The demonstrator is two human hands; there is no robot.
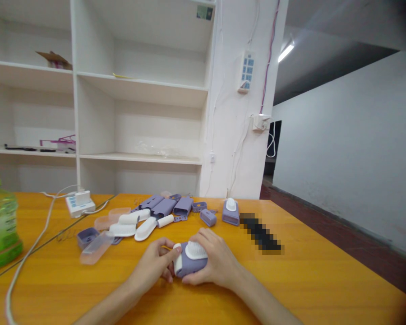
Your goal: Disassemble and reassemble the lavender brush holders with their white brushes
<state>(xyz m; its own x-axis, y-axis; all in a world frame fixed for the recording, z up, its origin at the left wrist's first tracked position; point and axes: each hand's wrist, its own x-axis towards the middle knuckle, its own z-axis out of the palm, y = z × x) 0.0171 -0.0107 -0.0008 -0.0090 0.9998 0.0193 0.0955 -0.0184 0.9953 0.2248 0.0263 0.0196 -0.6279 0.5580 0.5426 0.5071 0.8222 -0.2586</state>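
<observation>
Just above the table's near part, a purple plastic case (188, 267) is held between my two hands. A white ribbed brush piece (195, 251) sits on its upper face, and a white part (177, 258) covers its left end. My left hand (154, 261) pinches that white end, thumb on top. My right hand (219, 258) wraps round the right side of the case, covering it and part of the brush piece. A similar purple case (230, 214) with a white knob on it stands beyond, next to a small purple box-like part (208, 217).
Behind my hands lie purple sleeves (164, 207), white brush pieces (145, 229), clear plastic covers (96, 248) and a square purple cup (87, 237). A green-capped jar (0, 225) and a power strip (80, 204) with a trailing cable are on the left. A pixelated dark object (261, 232) lies right.
</observation>
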